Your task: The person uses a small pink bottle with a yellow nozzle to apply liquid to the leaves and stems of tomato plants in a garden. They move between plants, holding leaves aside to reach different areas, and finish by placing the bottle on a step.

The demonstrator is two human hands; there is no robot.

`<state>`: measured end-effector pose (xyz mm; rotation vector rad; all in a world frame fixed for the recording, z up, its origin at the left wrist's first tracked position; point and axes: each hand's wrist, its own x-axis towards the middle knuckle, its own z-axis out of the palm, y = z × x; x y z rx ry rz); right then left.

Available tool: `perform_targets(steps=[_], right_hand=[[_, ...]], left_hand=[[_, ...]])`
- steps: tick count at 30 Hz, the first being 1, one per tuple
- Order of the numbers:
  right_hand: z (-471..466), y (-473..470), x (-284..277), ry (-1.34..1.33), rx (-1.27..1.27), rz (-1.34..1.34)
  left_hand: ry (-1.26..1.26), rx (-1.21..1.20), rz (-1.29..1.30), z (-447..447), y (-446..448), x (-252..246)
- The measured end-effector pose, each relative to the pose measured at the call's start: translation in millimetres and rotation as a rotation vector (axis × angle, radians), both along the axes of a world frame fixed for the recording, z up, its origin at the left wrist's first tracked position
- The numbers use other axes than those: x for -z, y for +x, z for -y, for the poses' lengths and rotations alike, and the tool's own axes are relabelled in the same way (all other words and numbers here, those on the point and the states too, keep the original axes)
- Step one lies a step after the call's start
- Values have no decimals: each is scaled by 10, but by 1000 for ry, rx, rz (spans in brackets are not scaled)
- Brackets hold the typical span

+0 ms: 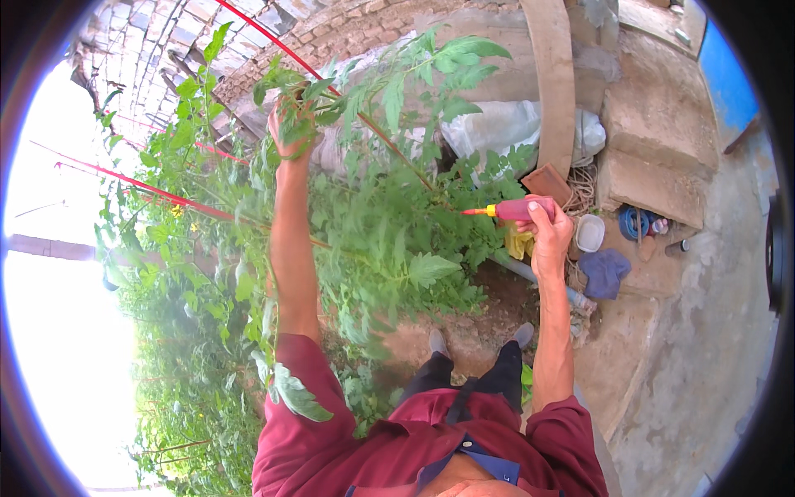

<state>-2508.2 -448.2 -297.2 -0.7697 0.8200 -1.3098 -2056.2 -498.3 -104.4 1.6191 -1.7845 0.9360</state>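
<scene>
My left hand (290, 127) is raised at the upper left among the leaves of a tomato plant (394, 93); its fingers are partly hidden by foliage, and they look closed around part of the plant. Just above and right of it runs a red string (273, 34). On the right, my right hand (546, 233) grips a small squeeze bottle (522, 209) of red liquid with a yellow collar. The bottle lies nearly level, its thin red nozzle pointing left towards the leaves, apart from my left hand.
Dense tomato plants with more red strings (155, 191) fill the left. A curved beam (553, 87) rises beside white plastic sacks (497, 127). At right are concrete steps (658, 174), a white plastic tub (589, 233), a blue cloth (604, 273) and a pipe (518, 268).
</scene>
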Motion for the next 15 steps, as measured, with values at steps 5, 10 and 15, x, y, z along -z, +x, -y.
perform_targets(steps=[5, 10, 15], right_hand=[[-16, -8, 39, 3, -2, 17], [-45, -25, 41, 16, 1, 21], [-80, -61, 40, 31, -4, 18]], left_hand=[[156, -166, 29, -116, 154, 34], [10, -93, 66, -101, 399, 278], [114, 29, -223, 25, 623, 417]])
